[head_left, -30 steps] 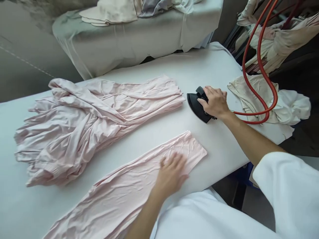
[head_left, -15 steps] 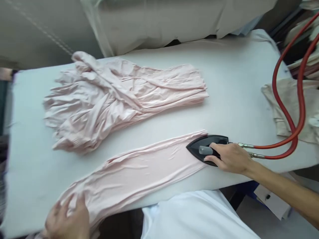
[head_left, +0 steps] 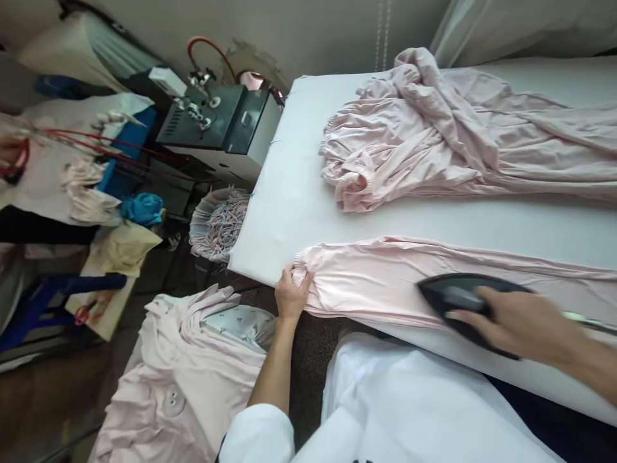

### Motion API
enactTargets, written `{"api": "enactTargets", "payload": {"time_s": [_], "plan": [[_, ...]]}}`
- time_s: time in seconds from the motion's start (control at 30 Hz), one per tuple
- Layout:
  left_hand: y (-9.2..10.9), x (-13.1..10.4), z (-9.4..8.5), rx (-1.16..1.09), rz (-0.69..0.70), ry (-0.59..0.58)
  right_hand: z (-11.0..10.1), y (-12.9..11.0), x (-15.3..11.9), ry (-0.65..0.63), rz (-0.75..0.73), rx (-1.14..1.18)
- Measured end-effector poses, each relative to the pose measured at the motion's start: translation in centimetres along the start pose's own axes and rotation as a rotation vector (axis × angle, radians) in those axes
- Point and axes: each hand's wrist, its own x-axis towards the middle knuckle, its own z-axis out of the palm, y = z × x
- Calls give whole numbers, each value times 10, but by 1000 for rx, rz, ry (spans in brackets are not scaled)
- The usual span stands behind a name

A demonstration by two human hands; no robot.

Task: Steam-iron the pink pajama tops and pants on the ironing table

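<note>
Surface (head_left: pixel 289 193) padded in white, running from centre frame off the right edge; its left end and near edge are both in view, with bare padding between the two pink pieces and along the left end.

Left hand (head_left: pixel 292 294) at the near-left corner of the surface, fingers curled shut on the gathered cuff end of the pink sleeve strip (head_left: pixel 385 283). That strip lies flat along the near edge, reaching from the corner to the right frame edge, where it is cut off.

Right hand (head_left: pixel 520 321) in the lower right, closed over the handle of the black iron (head_left: pixel 453 296). Iron sits on the strip, nose pointing left. Hand and iron are motion-blurred; grip detail hard to make out. The forearm runs out of frame at the right.

Crumpled pink garment (head_left: pixel 434 135) lies heaped across the upper right of the surface, well apart from the strip, its right part cut off.

Left of the surface, upper centre: dark metal box (head_left: pixel 226 122) with fittings and a red hose on top. Below it, a round basket (head_left: pixel 216 225) of tangled pinkish cords, partly hidden by the surface corner.

Lower left, below the surface: pile of pink garments (head_left: pixel 183 379), one with a large button showing.

White sleeves and front of the person's top fill the bottom centre.
</note>
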Motion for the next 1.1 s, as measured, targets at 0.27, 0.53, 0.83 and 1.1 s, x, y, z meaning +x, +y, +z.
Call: {"api": "enactTargets", "payload": {"time_s": [0.27, 0.53, 0.83, 1.1], "plan": [[-41, -36, -49, -254, -275, 270, 36, -293, 78, -300, -531, 41], [101, -1, -5, -318, 414, -134, -7, -74, 15, -240, -55, -109], [201, 109, 46, -331, 253, -719, -42, 197, -55, 14, 367, -46], [207, 118, 45, -323, 198, -730, -65, -33, 113, -354, -243, -58]]}}
